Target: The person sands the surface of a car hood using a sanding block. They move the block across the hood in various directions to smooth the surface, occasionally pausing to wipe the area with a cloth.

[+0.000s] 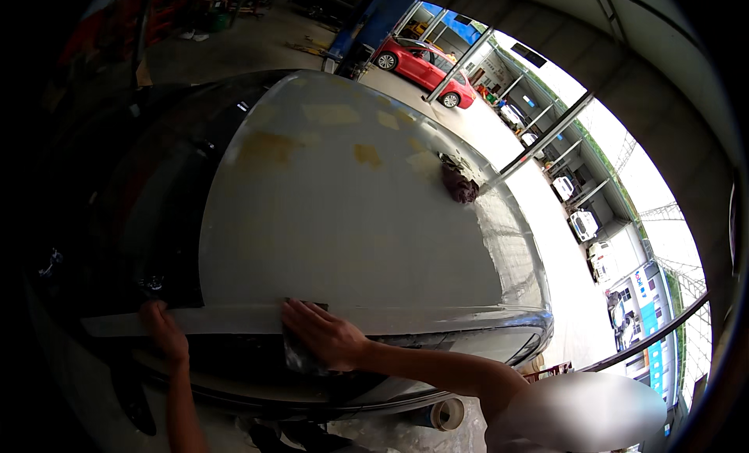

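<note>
Both hands are laid flat on the grey primed car panel [351,227], left hand [164,332] spread at its near edge, right hand [324,336] pressed on a dark sanding sheet [300,355]; uneven pressure could gouge the filler patches [269,149].

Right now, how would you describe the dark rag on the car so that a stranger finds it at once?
Start from the big grey sanded car panel that fills the middle of the view. Follow its far right edge, toward the red car parked outside. There lies the crumpled dark reddish rag, the only loose bunched cloth on the panel, far from both hands.
</note>
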Motion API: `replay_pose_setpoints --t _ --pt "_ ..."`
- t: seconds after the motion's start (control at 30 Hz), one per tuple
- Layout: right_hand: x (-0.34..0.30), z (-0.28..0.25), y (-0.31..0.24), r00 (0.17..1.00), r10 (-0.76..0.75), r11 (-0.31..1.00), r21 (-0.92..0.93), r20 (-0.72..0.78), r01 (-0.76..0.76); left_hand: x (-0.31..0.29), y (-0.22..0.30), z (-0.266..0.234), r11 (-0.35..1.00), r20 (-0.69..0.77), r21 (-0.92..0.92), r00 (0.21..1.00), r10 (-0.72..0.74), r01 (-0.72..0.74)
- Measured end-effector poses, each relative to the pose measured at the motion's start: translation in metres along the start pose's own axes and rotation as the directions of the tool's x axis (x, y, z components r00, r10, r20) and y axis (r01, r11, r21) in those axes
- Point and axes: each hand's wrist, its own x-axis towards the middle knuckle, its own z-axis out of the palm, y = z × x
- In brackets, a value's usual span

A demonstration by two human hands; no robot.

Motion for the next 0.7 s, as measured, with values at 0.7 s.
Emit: replay_pose_setpoints --t 0.7 --pt "-0.123 0.018 0.024 0.932 0.274 0.961 0.042 -0.237 -0.272 -0.003 0.012 0.010 0.999 -0.008 0.044 1.000 -0.007 0.008"
